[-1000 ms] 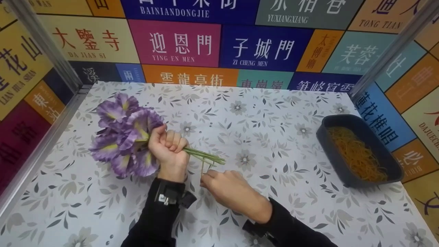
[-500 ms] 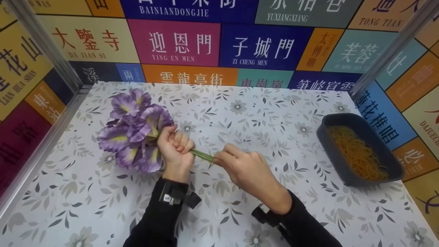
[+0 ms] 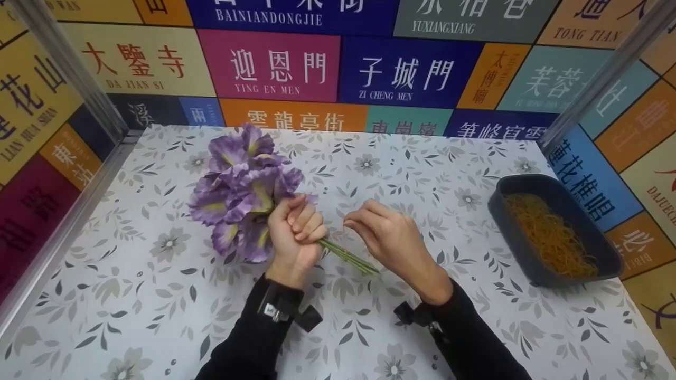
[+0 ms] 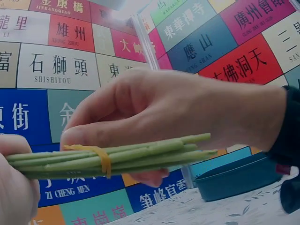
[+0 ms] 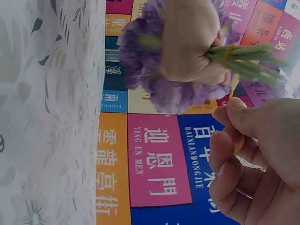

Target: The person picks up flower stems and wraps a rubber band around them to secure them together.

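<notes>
In the head view my left hand (image 3: 297,235) grips a bunch of purple irises (image 3: 237,198) just below the blooms. The green stems (image 3: 351,257) stick out past the fist toward the lower right. A yellow rubber band (image 4: 105,161) is wrapped round the stems in the left wrist view. My right hand (image 3: 393,243) is above and right of the stem ends. In the right wrist view its thumb and finger pinch a stretched strand of rubber band (image 5: 234,86) that runs up to the stems.
A dark grey tub (image 3: 507,240) holding a heap of yellow-brown rubber bands (image 3: 549,237) stands at the right side of the table. A leaf-patterned cloth (image 3: 338,174) covers the table. Panels with printed signs (image 3: 269,66) and metal posts (image 3: 84,79) enclose the back and sides.
My left hand and the irises have moved right, and the stems now tilt further down. My right hand went up and right to the stems, then rose above them.
</notes>
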